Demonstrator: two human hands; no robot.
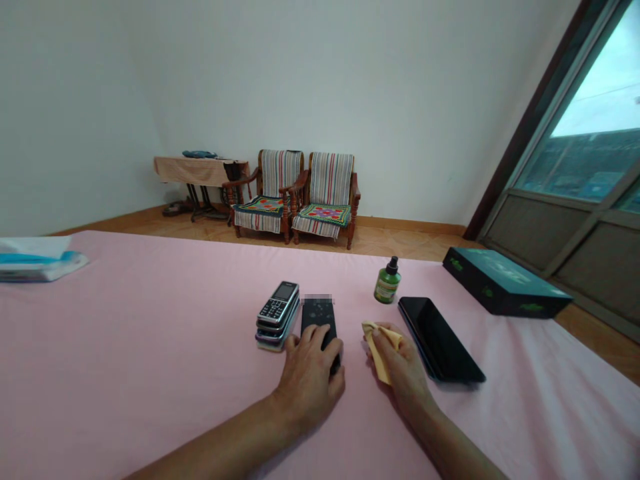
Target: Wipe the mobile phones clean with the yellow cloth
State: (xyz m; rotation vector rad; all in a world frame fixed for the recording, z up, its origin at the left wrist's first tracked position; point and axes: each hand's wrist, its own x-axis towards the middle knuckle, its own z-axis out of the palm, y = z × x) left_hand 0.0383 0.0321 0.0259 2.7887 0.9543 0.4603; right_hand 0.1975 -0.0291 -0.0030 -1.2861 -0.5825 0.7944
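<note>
My left hand (310,380) lies over the lower part of a black phone (319,317) with a speckled surface, its fingers curled around the near end. Just left of that phone is a small stack of keypad mobile phones (278,315), with a silver one on top. My right hand (400,357) pinches a crumpled yellow cloth (379,347). To its right, a large black smartphone (439,340) lies flat, close to my right hand. Both hands rest on a pink sheet (150,347).
A small green bottle with a black pump top (387,283) stands beyond the cloth. A dark teal box (505,283) lies near the sheet's far right edge. A white and blue packet (37,259) sits far left. Two striped wooden chairs (295,197) and a covered table (197,171) stand beyond.
</note>
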